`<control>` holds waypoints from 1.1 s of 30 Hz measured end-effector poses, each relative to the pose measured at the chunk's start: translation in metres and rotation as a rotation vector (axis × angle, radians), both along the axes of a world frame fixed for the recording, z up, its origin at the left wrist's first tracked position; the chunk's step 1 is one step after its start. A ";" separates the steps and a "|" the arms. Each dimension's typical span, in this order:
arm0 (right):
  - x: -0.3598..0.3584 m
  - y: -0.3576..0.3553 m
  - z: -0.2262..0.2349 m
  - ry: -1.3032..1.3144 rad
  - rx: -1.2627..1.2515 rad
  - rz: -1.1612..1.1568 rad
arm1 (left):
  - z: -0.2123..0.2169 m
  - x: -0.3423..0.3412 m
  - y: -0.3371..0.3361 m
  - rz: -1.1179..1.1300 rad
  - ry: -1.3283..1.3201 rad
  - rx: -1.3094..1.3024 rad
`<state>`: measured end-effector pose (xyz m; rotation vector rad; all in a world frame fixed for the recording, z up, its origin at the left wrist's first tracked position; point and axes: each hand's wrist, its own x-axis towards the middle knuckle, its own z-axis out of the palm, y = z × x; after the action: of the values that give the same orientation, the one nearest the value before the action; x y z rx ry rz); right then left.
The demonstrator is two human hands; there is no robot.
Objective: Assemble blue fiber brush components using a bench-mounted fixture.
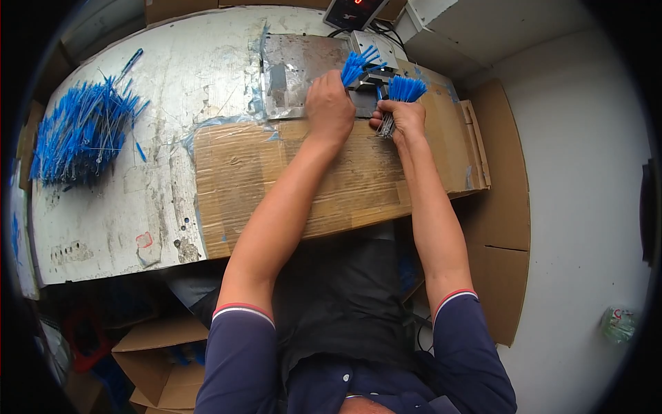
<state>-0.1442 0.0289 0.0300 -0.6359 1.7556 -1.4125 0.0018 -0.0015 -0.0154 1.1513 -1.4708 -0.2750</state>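
At the far side of the worktable, my left hand [331, 107] is closed around a bunch of thin wire pieces with blue ends [358, 63], which fan out above the fingers toward a small metal fixture [376, 77]. My right hand [405, 119] grips a second, tighter bunch of blue-ended wire pieces [407, 88] just right of the fixture. Its blue ends point up and away, and the bare grey wires hang below the fingers. Near the right thumb and fingers, one blue piece stands close to the fixture. Whether it touches the fixture cannot be made out.
A big heap of blue-ended wires [86, 131] lies on the table's left. Cardboard [296, 183] covers the near edge beneath my forearms. A metal plate [303, 76] sits beside the fixture, with a digital display box [353, 12] behind. A white wall [586, 172] stands at right.
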 end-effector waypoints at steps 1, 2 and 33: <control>-0.002 0.000 0.000 -0.095 -0.024 0.015 | -0.001 0.000 0.000 -0.001 0.000 0.001; -0.002 0.000 0.000 -0.190 -0.049 0.031 | -0.001 0.000 0.000 0.000 -0.023 0.001; -0.022 0.034 -0.005 -0.368 -0.089 0.106 | -0.006 -0.004 0.003 -0.128 -0.322 -0.053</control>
<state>-0.1658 0.0633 0.0251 -0.4721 1.3585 -1.4361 -0.0019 0.0019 -0.0218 1.0961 -1.8275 -0.1408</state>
